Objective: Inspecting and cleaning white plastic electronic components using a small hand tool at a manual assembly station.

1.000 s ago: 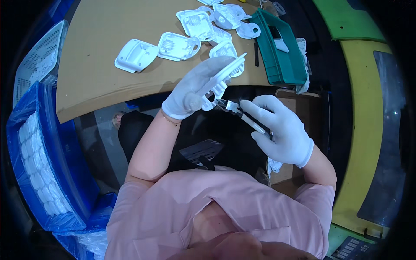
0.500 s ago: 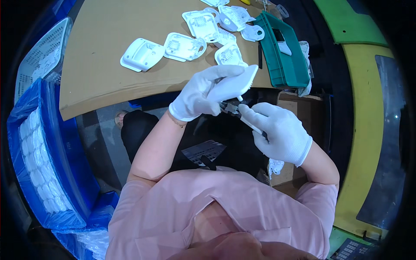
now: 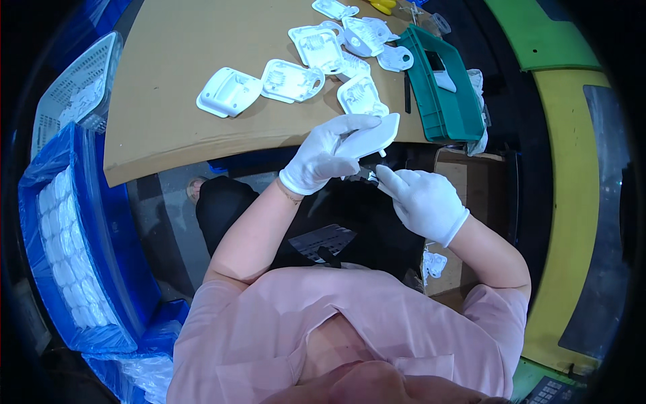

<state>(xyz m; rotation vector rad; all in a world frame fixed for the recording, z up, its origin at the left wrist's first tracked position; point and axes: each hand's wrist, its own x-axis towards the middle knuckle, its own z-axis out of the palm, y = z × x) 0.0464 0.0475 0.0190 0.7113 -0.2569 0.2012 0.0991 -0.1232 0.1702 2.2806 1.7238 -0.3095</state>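
My left hand point(image 3: 319, 151), in a white glove, grips a white plastic housing part point(image 3: 371, 140) tilted over my lap, just off the table's near edge. A short peg sticks out from its lower side. Close to its right, my gloved right hand point(image 3: 431, 205) is closed around a slim tool with a metal tip point(image 3: 372, 176). Most of the tool is hidden by the fingers, so its exact kind cannot be told. The tip is just below the part; whether they touch is unclear. On the table beyond lie several similar white housing parts point(image 3: 291, 81).
A green bin point(image 3: 437, 131) stands at the table's point(image 3: 161, 128) right side, with a dark rod next to it. Yellow-handled tool point(image 3: 383, 5) at the far edge. To the left are a white basket point(image 3: 50, 111) and a blue-lined crate point(image 3: 124, 269) of wrapped white parts. A cardboard box point(image 3: 457, 158) stands below right.
My right hand has shifted slightly down and left, its fingers closer together. The held part has turned a little flatter. The whole view has drifted slightly, moving the scene right and down.
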